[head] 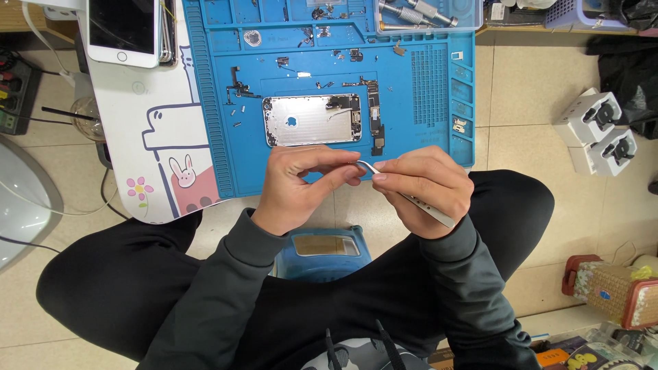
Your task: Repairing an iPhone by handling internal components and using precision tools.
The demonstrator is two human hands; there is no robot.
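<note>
Both forearms angle inward over the lap, meeting just before the blue mat (219, 103) holding an opened phone shell (312, 120). The right hand (425, 188) curls its fingers tightly around metal tweezers (411, 199). The left hand (298, 181) pinches thumb and forefinger at the tweezers' tip.

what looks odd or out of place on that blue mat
The phone shell on the blue mat lies open and gutted, with small screws and parts scattered loosely around it rather than sorted. The right hand holds tweezers near the left hand.
</note>
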